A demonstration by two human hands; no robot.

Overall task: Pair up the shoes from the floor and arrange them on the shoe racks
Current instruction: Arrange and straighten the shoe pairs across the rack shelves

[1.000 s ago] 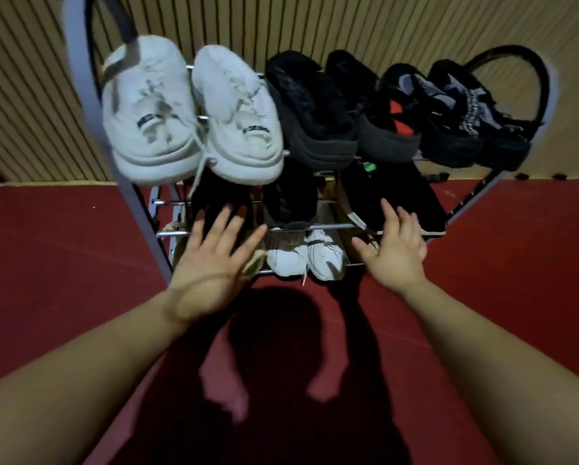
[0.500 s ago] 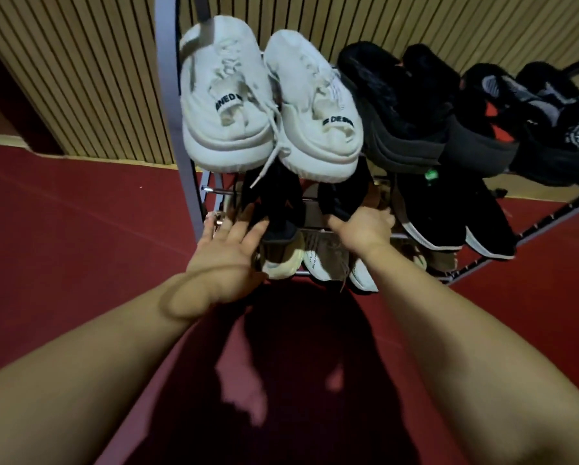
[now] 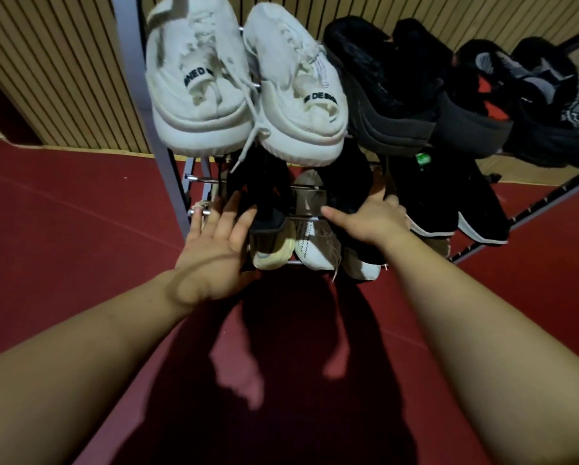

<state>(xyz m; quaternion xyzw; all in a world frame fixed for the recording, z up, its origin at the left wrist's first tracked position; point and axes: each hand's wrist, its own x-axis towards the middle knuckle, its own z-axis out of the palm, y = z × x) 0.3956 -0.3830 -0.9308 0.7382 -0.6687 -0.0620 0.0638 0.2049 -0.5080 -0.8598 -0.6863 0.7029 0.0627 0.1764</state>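
A metal shoe rack (image 3: 137,78) stands against the slatted wall. Its top tier carries a pair of white sneakers (image 3: 200,85), black fuzzy slippers (image 3: 378,82) and black strapped shoes (image 3: 529,95). On the middle tier lie two black shoes, the left black shoe (image 3: 268,203) and the right black shoe (image 3: 348,186). My left hand (image 3: 214,239) is spread flat against the left black shoe's side. My right hand (image 3: 372,219) curls over the right black shoe, thumb pointing left. Cream sneakers (image 3: 311,243) sit on the bottom tier.
Black sneakers with white soles (image 3: 449,203) fill the right of the middle tier. Red floor (image 3: 63,229) surrounds the rack, with my shadow in front. The rack's grey upright post stands just left of my left hand.
Both hands reached forward from in front of the rack to the middle tier. The right hand closed over a black shoe; the left hand came against the other one.
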